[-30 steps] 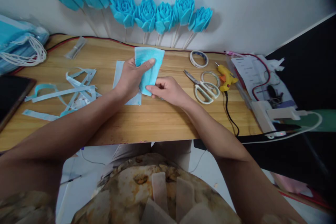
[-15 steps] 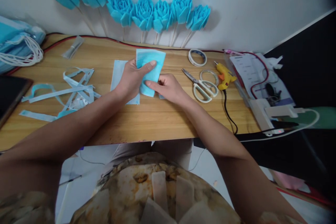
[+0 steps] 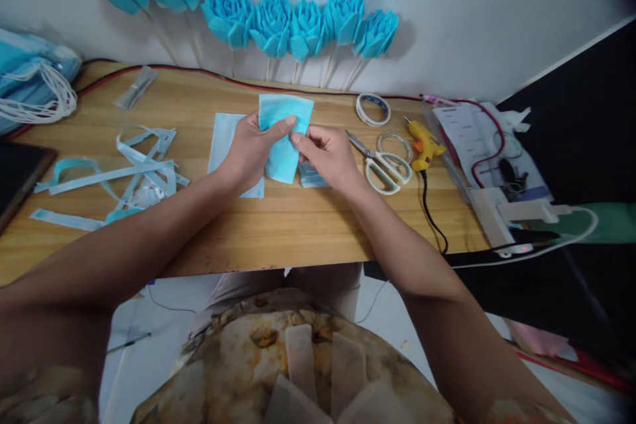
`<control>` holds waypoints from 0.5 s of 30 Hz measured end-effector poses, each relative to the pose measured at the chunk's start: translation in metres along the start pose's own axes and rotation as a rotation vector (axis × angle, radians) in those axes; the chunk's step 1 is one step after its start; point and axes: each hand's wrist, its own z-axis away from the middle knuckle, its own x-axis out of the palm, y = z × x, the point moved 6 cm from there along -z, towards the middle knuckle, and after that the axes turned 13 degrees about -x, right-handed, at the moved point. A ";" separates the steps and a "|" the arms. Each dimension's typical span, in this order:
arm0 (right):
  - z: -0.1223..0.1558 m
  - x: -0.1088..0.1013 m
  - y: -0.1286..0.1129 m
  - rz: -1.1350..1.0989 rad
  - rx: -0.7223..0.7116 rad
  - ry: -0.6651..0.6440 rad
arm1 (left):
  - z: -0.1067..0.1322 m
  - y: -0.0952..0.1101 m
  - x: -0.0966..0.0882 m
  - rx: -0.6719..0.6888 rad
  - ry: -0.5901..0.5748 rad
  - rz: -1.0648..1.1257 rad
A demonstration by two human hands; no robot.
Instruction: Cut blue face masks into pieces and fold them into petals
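My left hand (image 3: 251,154) grips a folded light-blue piece of mask fabric (image 3: 284,138) above the wooden table (image 3: 278,225), thumb pressed across its front. My right hand (image 3: 328,158) pinches the right edge of the same piece with fingertips close to my left thumb. Under my left hand lies a paler flat sheet of fabric (image 3: 224,139). A small stack of blue pieces (image 3: 309,175) sits on the table below my right hand.
White-handled scissors (image 3: 385,162), two tape rolls (image 3: 372,108), and a yellow glue gun (image 3: 422,144) with black cord lie to the right. Cut mask strips (image 3: 124,169) are at left, a mask pile (image 3: 30,83) far left. Blue fabric roses (image 3: 293,30) lean on the wall.
My right hand has moved up from the lower edge of the folded piece to its right edge near my left thumb, uncovering the small stack beneath it. My left hand has kept its grip.
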 end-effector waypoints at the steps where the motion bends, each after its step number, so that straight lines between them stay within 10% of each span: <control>1: -0.001 -0.002 0.000 -0.005 0.001 0.025 | 0.000 0.000 0.000 -0.004 -0.002 0.002; 15: -0.003 -0.030 0.013 -0.065 0.025 0.306 | -0.001 -0.010 0.001 -0.026 -0.092 -0.050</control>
